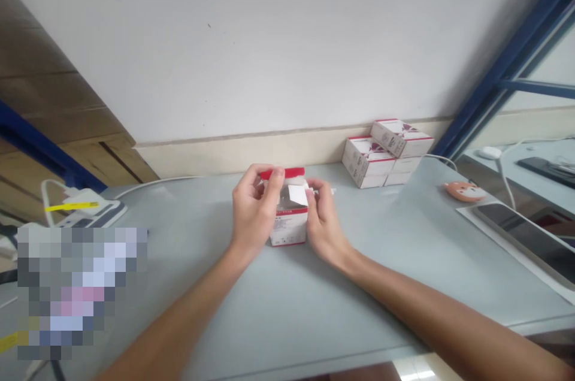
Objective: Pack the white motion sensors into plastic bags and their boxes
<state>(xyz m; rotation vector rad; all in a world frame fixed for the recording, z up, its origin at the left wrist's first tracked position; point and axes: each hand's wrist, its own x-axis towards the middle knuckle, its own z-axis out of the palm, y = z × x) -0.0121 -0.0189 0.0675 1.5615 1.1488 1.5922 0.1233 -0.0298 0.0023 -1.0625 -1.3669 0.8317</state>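
Note:
A small white carton with red trim [288, 226] stands upright on the grey table [287, 309], its top flaps raised. My left hand [252, 213] grips its left side, thumb and forefinger pinching the red lid flap. My right hand [324, 222] holds the right side, fingers curled by a white side flap. A small white piece sticks out past my right fingers.
Three similar white and red cartons [385, 152] are stacked against the wall at the back right. An orange round object [465, 191] and a dark tablet [525, 240] lie to the right. A white device with a yellow tag [85, 208] and a cable sit at the left.

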